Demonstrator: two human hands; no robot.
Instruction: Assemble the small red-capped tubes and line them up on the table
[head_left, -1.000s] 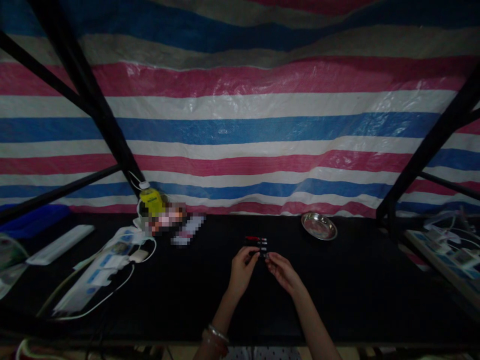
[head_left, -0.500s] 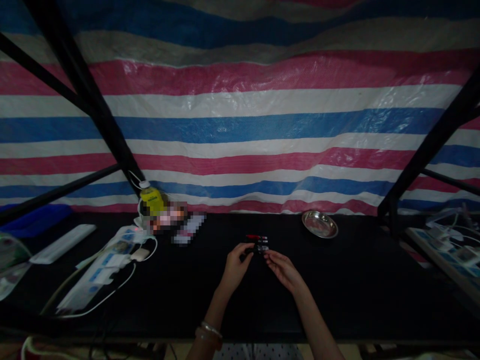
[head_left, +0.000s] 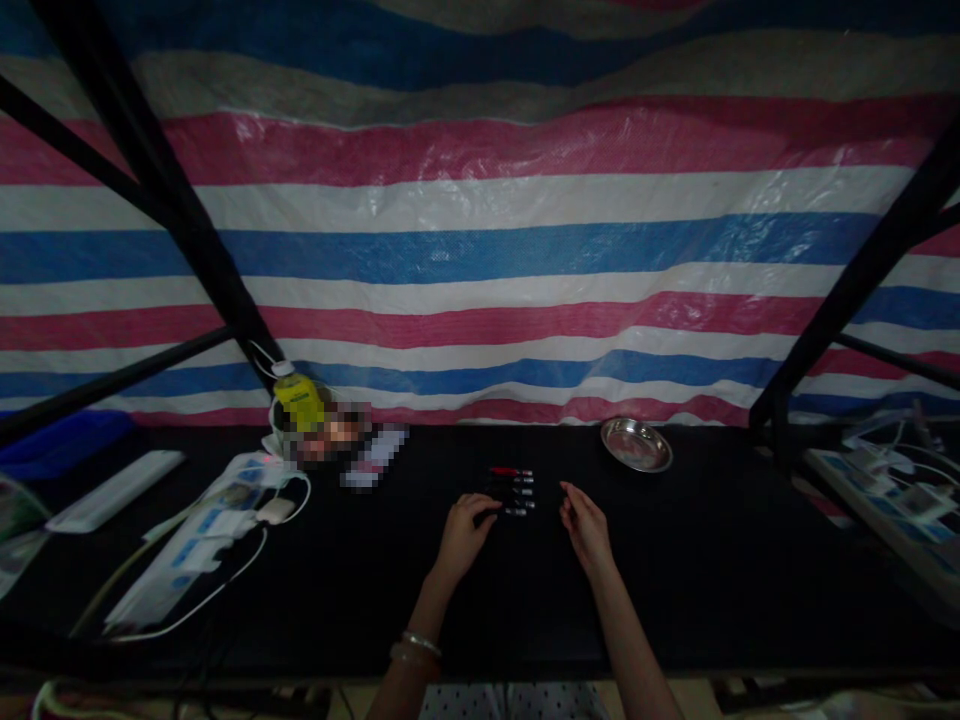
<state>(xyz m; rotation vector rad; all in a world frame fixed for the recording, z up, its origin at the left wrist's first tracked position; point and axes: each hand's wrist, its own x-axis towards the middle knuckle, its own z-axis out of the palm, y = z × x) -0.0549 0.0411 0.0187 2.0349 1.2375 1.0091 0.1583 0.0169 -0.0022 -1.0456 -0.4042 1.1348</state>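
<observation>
Several slim small items lie in a stacked row on the black table, each with a shiny silver end to the right; their exact kind is too small to tell. The farthest one is a red item (head_left: pixel 511 471); the others have dark bodies that blend into the table. My left hand (head_left: pixel 463 532) has thumb and forefinger closed around the dark end of the nearest black item with a silver end (head_left: pixel 515 512). To the right of the row, my right hand (head_left: pixel 587 525) is apart from the items, fingers loosely extended, nothing visible in it.
A round metal dish (head_left: pixel 636 445) stands at the back right. On the left are a power strip (head_left: pixel 191 545) with cables, a yellow bottle (head_left: pixel 302 402), a blurred-out packet (head_left: pixel 375 458) and a white bar (head_left: pixel 116 492). Another power strip (head_left: pixel 877 510) sits far right. Black frame posts (head_left: pixel 847 260) flank the table.
My right hand has moved off the items to the right. My left hand has come slightly nearer me. More silver ends now show in the row.
</observation>
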